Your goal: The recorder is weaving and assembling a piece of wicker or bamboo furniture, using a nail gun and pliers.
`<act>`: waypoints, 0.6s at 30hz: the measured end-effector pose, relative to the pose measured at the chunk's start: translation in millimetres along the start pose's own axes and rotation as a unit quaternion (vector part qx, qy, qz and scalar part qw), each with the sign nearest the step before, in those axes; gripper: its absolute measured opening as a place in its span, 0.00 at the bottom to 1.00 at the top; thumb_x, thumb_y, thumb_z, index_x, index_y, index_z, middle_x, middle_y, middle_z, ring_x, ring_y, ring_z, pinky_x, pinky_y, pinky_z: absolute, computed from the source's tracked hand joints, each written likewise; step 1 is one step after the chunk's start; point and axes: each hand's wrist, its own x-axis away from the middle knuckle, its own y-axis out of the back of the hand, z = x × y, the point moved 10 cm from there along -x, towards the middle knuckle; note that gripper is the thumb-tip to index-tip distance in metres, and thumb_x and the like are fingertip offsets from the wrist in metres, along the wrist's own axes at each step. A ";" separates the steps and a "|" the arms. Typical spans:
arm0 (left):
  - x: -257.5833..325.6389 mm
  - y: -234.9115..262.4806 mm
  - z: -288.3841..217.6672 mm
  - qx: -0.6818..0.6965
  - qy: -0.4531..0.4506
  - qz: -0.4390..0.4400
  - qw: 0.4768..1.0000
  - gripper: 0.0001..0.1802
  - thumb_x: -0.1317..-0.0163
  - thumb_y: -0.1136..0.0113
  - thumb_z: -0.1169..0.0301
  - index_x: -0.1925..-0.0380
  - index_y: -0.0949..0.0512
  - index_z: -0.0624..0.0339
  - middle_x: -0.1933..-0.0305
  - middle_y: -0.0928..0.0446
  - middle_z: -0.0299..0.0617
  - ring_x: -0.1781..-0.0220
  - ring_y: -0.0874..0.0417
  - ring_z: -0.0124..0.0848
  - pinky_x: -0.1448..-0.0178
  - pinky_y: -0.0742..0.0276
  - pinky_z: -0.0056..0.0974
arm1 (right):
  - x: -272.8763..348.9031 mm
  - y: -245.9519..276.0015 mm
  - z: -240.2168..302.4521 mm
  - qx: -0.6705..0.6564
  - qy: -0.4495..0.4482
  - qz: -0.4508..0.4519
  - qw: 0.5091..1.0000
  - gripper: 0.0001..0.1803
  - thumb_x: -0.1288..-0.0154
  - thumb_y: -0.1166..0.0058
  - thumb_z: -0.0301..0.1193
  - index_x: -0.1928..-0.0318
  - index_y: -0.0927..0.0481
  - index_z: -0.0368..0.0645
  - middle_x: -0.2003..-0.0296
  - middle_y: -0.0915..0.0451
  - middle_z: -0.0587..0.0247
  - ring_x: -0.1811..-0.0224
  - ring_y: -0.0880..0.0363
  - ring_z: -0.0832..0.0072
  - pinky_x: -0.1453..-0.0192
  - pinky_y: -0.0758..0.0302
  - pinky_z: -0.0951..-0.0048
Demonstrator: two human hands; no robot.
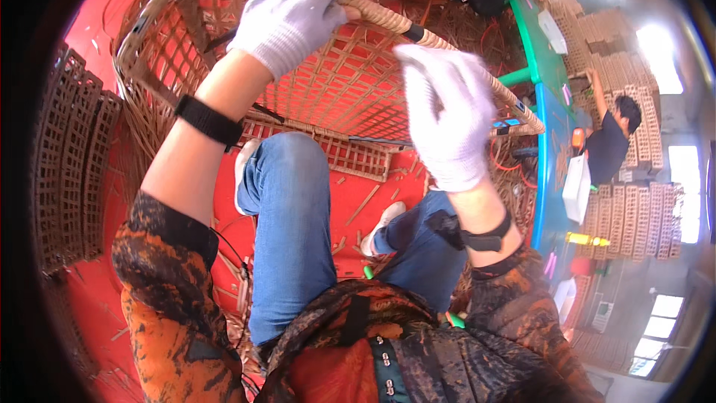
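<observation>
A large woven basket (321, 93) with an open lattice body and a wrapped rim (384, 19) is tilted before my knees. My left hand (291, 11), in a white knit glove, is closed over the far part of the rim. Beside the rim's right stretch is my right hand (451, 108), also gloved, its bent fingers smeared by motion. Whether anything thin is between those fingers cannot be made out. Dark bands sit at intervals along the rim.
Stacked lattice panels (67, 164) stand at the left. Cut strips (365, 198) litter the red floor. A blue bench (552, 157) at the right holds a white tray (577, 188) and a yellow bottle (585, 239). A co-worker (608, 142) is near stacked woven goods; another person sits at the far side.
</observation>
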 end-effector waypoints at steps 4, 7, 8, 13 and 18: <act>13.6 22.3 -16.1 0.014 -0.009 0.012 1.000 0.17 0.42 0.35 0.56 0.56 0.20 0.51 0.60 0.21 0.38 0.53 0.21 0.42 0.41 0.32 0.47 | 24.4 46.3 -31.2 0.169 0.014 -0.017 0.985 0.15 0.34 0.38 0.35 0.48 0.18 0.48 0.56 0.17 0.61 0.51 0.21 0.57 0.42 0.30 0.56; 35.4 45.6 -29.3 0.020 0.014 0.040 0.999 0.16 0.39 0.37 0.57 0.55 0.20 0.52 0.58 0.21 0.40 0.51 0.22 0.45 0.40 0.34 0.47 | 57.9 61.6 -53.5 0.206 -0.064 0.084 0.973 0.19 0.34 0.39 0.40 0.46 0.19 0.47 0.59 0.18 0.59 0.54 0.21 0.58 0.47 0.28 0.57; 44.7 53.6 -35.0 0.006 0.017 0.054 0.998 0.16 0.38 0.39 0.55 0.55 0.20 0.52 0.58 0.21 0.40 0.50 0.22 0.44 0.40 0.35 0.48 | 67.5 67.4 -44.0 0.190 -0.040 0.080 0.978 0.20 0.36 0.37 0.41 0.47 0.18 0.47 0.60 0.18 0.60 0.57 0.20 0.59 0.51 0.26 0.59; 107.9 107.4 -72.7 -0.023 0.010 0.070 0.997 0.20 0.37 0.43 0.46 0.57 0.17 0.46 0.59 0.21 0.36 0.52 0.22 0.42 0.38 0.36 0.50 | 124.0 93.2 17.7 0.122 -0.028 0.107 0.986 0.23 0.42 0.33 0.42 0.47 0.16 0.46 0.61 0.19 0.59 0.57 0.20 0.59 0.50 0.25 0.58; 157.4 138.2 -97.9 -0.010 0.004 0.053 0.999 0.27 0.28 0.54 0.39 0.57 0.17 0.46 0.58 0.20 0.34 0.50 0.21 0.37 0.36 0.36 0.49 | 170.9 99.4 54.5 0.094 -0.058 0.157 0.981 0.27 0.41 0.34 0.44 0.43 0.16 0.47 0.57 0.19 0.60 0.54 0.21 0.60 0.47 0.27 0.57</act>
